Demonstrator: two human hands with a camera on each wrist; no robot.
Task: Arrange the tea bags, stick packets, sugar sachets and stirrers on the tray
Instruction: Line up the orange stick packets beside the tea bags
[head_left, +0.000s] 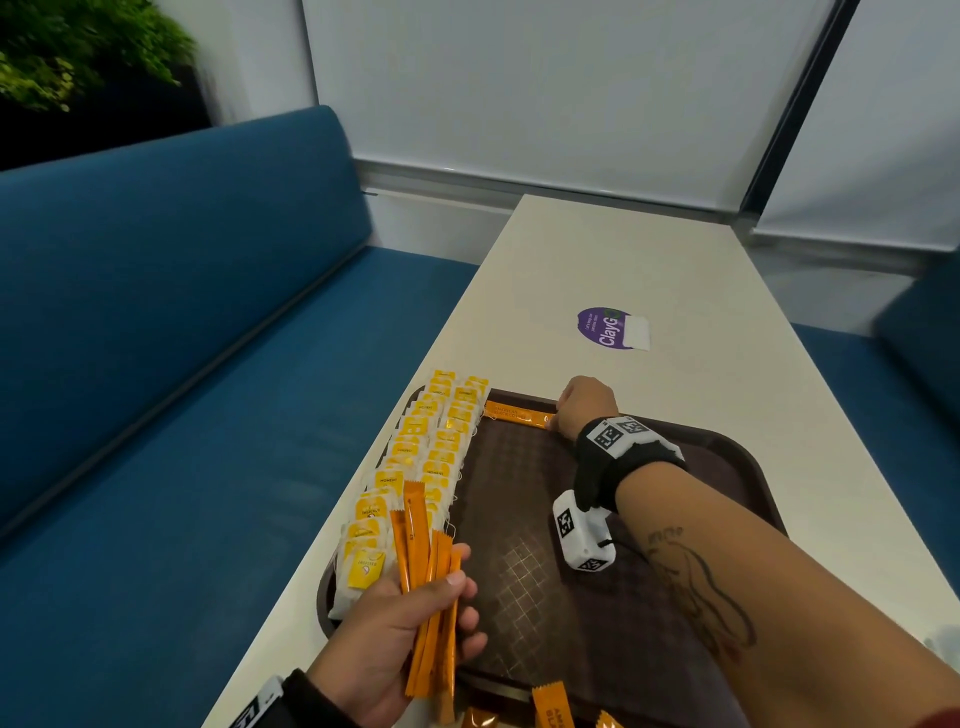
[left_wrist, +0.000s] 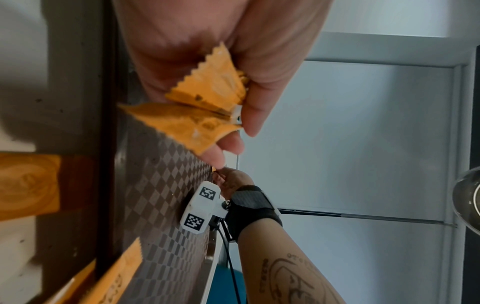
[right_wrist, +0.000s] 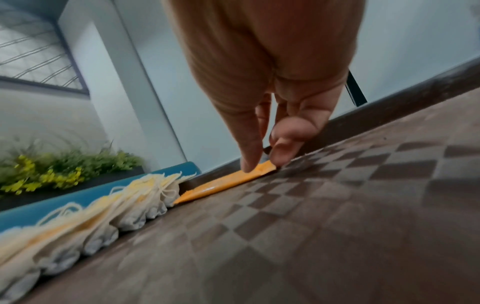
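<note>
A brown chequered tray (head_left: 597, 545) lies on the white table. Yellow-tagged tea bags (head_left: 426, 457) fill two overlapping columns along its left side. One orange stick packet (head_left: 514, 414) lies flat along the tray's far rim, just right of the tea bags. My right hand (head_left: 558, 421) is at that packet's right end. In the right wrist view, thumb and a fingertip of the right hand (right_wrist: 262, 162) pinch the end of the packet (right_wrist: 226, 183) against the tray floor (right_wrist: 337, 205). My left hand (head_left: 415, 623) grips a bundle of orange stick packets (head_left: 431, 587) above the tray's near left corner; the bundle (left_wrist: 213, 88) fans out of the fist.
More orange stick packets (head_left: 553, 704) lie at the tray's near rim. A purple round sticker (head_left: 608, 327) is on the table (head_left: 675, 260) beyond the tray. A blue bench seat (head_left: 182, 338) runs along the table's left side.
</note>
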